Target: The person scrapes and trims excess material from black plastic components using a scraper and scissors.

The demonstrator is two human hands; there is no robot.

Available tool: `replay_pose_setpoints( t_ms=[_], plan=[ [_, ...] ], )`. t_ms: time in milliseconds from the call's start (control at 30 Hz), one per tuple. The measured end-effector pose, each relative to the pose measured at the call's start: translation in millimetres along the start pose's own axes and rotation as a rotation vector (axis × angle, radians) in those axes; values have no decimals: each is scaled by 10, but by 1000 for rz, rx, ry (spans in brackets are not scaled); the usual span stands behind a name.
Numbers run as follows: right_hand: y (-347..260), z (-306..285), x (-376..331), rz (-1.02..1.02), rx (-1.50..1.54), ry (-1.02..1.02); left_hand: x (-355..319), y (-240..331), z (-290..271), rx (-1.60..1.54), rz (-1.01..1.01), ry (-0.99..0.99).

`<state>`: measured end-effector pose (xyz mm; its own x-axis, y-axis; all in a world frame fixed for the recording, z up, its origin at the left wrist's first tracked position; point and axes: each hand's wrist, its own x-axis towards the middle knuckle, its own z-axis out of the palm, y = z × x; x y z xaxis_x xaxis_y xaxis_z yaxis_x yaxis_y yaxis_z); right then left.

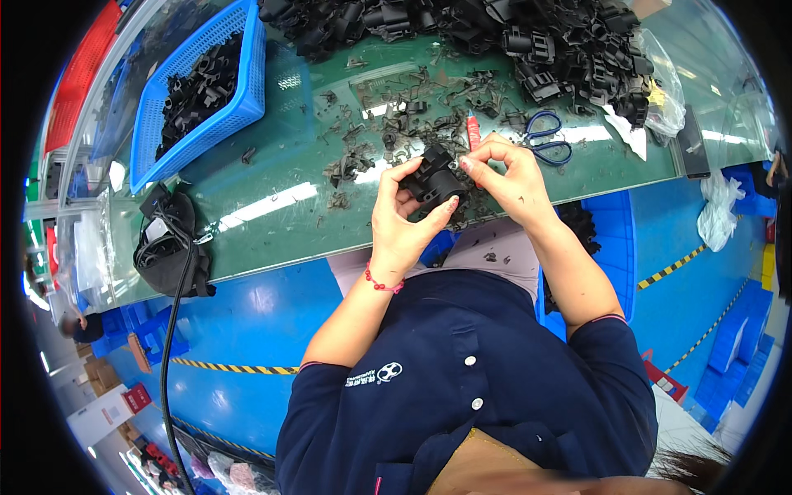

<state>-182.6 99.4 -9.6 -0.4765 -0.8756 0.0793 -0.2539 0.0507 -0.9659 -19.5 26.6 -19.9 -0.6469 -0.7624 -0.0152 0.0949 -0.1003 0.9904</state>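
Note:
Over the near edge of the green table, my left hand (400,216) grips a black plastic part (436,177) with a round barrel and a bracket-like end. Its thumb presses on the barrel while the fingers wrap the far side. My right hand (510,175) is closed in a pinch at the part's right side; what sits between thumb and forefinger is too small to make out. A slim red tool (473,130) with a pale tip shows just beyond the right fingers, partly hidden by them; whether the hand touches it I cannot tell. Dark-blue-handled scissors (546,139) lie to the right.
Black scraps (355,165) litter the green table (305,177). A large heap of black parts (536,49) spreads across the back. At the left stand a blue basket (257,82) of black pieces and a black pouch (177,256) with a cable. Clear plastic bags (664,91) lie at the right.

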Motion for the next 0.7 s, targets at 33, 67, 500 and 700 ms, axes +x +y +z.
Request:
replay_pose_setpoints(
  t_ms=[33,67,500,700],
  plan=[
    [-28,13,-7,-60,-35,0,2,-5,-1,-22,5,2],
    [-51,26,-14,-59,-34,-1,1,-8,-3,-44,11,6],
    [-33,19,-7,-56,-59,-58,8,-73,-25,377,330,39],
    [-64,52,-30,169,206,-66,-1,-76,-29,501,386,74]
  ],
)
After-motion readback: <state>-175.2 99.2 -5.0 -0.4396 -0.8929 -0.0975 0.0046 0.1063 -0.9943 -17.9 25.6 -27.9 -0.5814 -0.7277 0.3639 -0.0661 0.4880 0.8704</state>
